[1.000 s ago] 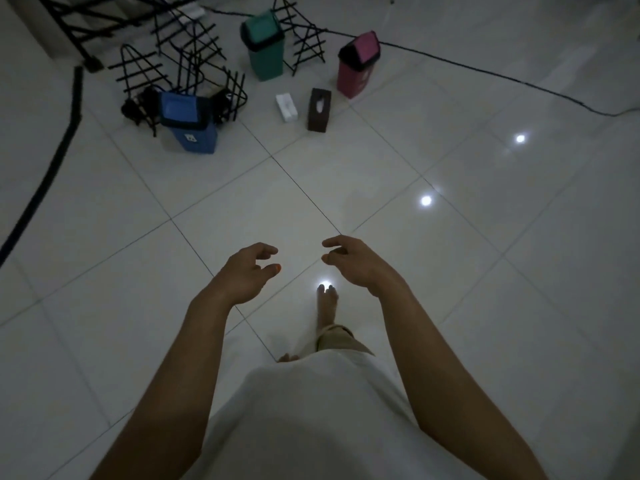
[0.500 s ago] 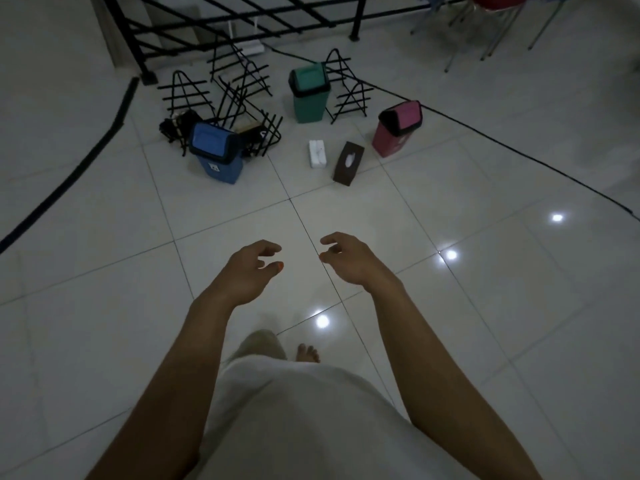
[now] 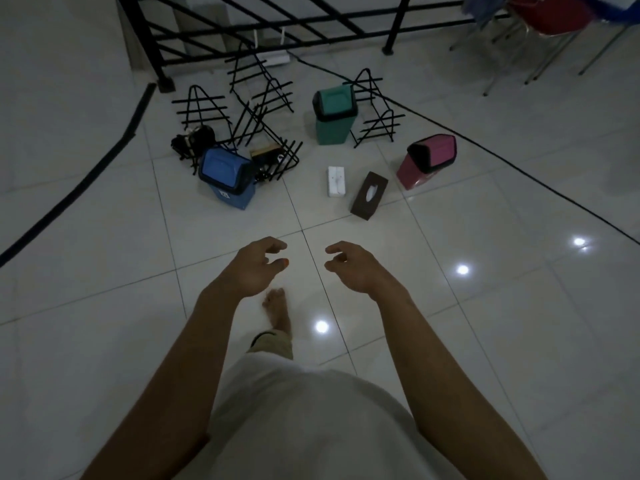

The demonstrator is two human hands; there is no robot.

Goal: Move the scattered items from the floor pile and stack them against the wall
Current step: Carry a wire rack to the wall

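While both hands are held out in front with nothing in them, the left hand (image 3: 254, 270) and right hand (image 3: 360, 270) have loosely curled fingers. Farther on the floor lie the brown tissue box (image 3: 369, 195), white box (image 3: 336, 181) and blue bin (image 3: 227, 178). I judge this the approach step; next comes bending to grasp one item.

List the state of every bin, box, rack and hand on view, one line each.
blue bin: upright, lid shut
green bin: upright, lid shut
pink bin: upright, lid shut
white box: lying flat on the floor
brown tissue box: lying flat, slot up
wire racks: jumbled on the floor
left hand: loosely curled, holding nothing
right hand: loosely curled, holding nothing
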